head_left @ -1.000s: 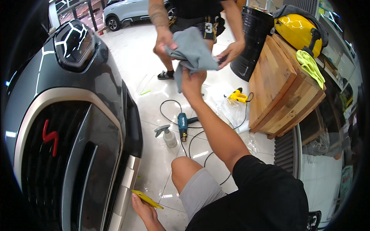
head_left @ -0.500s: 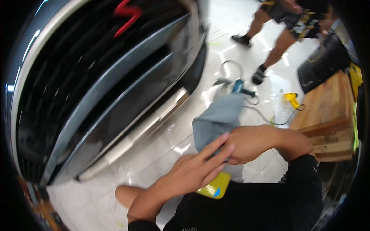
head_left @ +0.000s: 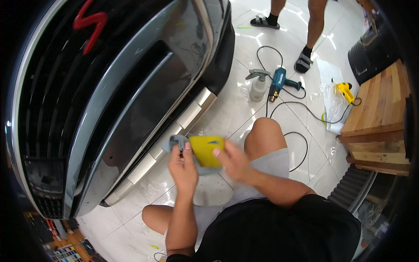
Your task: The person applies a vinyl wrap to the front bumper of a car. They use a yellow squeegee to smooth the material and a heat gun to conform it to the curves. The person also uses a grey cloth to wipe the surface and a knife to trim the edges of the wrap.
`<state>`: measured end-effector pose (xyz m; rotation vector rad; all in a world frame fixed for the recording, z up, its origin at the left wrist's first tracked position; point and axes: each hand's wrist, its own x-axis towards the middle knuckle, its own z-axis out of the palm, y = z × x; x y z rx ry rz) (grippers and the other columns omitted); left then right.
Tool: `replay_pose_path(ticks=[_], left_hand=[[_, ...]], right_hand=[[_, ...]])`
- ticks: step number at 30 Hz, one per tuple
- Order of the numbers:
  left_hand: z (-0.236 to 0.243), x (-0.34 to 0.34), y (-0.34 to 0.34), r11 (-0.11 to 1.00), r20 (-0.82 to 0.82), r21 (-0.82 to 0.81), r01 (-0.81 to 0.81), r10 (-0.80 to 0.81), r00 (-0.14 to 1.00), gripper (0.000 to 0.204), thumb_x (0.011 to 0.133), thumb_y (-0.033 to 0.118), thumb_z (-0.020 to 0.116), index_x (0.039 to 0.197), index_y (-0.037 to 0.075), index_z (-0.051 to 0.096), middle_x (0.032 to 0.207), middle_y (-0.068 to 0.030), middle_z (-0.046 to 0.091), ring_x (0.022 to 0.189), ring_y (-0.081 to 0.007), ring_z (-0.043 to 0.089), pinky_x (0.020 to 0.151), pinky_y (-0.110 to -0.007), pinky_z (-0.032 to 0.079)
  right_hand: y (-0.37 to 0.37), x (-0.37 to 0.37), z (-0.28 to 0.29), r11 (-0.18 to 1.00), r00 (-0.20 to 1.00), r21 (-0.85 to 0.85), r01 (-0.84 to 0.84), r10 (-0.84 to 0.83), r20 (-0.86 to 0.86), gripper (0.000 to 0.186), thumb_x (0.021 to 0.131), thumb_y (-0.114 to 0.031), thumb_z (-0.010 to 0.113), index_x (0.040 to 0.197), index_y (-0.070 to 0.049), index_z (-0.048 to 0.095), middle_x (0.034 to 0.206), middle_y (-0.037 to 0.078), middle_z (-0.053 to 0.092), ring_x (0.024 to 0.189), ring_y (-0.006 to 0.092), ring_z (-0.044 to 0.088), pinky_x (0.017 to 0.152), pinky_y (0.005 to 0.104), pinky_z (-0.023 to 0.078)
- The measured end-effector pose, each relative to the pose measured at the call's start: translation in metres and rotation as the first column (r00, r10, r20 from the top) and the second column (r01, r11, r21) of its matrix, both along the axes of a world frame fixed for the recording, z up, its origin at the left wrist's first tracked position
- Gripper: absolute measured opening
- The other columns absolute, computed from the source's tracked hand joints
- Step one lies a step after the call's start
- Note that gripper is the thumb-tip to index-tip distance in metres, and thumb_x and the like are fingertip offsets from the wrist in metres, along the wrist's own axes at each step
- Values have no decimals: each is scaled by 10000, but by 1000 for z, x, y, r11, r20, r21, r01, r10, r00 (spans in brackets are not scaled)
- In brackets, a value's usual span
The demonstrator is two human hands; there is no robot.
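My left hand is closed, pinching a grey cloth between thumb and fingers. Part of the cloth hangs behind the yellow card. Just right of it, my right hand, slightly smeared by motion, grips a flat yellow squeegee card with a small blue mark. The card's left edge is close to my left fingertips; whether they touch I cannot tell. Both hands are over my lap, beside the pale lower trim of a dark car bumper.
On the tiled floor ahead are a spray bottle and a teal heat gun with its cord. A yellow tool lies on clear plastic by a wooden crate. Another person's sandalled foot is at the far side. A black bin stands behind.
The cloth, spread out ahead before, is now bunched in my left hand. My hands have separated from their crossed position. The yellow card now shows in my right hand. The other person has shifted.
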<state>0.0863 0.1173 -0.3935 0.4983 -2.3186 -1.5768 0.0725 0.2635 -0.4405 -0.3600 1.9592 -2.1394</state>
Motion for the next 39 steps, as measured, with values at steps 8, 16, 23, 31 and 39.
replay_pose_path(ticks=[8, 16, 23, 31, 39], left_hand=[[49, -91, -21, 770, 134, -464, 438, -428, 894, 243, 976, 203, 570, 913, -25, 623, 717, -98, 591, 626, -132, 507, 579, -283, 411], [90, -90, -14, 810, 221, 188, 555, -586, 780, 317, 931, 232, 656, 1118, -24, 661, 956, -37, 672, 837, -74, 600, 750, -223, 496], [46, -62, -22, 673, 476, 413, 614, -734, 484, 372, 841, 156, 745, 1145, -12, 614, 867, 4, 623, 779, -75, 572, 697, -227, 477], [24, -104, 23, 772, 398, -215, 598, -490, 776, 387, 986, 302, 542, 1205, -9, 612, 733, -140, 628, 664, -135, 570, 662, -314, 480], [40, -73, 91, 415, 406, -115, 903, -810, 424, 419, 941, 171, 592, 1342, 61, 542, 920, -152, 646, 775, -224, 611, 751, -329, 486]], right_hand=[[18, -47, -25, 947, 991, -294, 132, -116, 69, 341, 926, -147, 608, 1221, 5, 527, 1159, 73, 612, 1049, 188, 601, 934, 340, 476], [32, -89, 10, 786, 941, -592, -178, 312, 131, 369, 906, -142, 627, 1226, 8, 520, 1111, 47, 618, 1023, 155, 591, 912, 318, 476], [96, -111, 35, 975, 968, 2, 220, -218, -121, 353, 875, -112, 629, 1178, 23, 508, 1042, 183, 623, 924, 311, 622, 863, 348, 476], [45, -59, -36, 877, 930, 387, 286, -156, -333, 234, 899, -108, 587, 1098, -3, 525, 1027, 121, 582, 900, 296, 601, 821, 368, 485], [-38, -122, -56, 713, 923, -604, 357, -169, 347, 142, 894, -130, 565, 971, -12, 574, 909, 136, 616, 858, 266, 605, 760, 362, 484]])
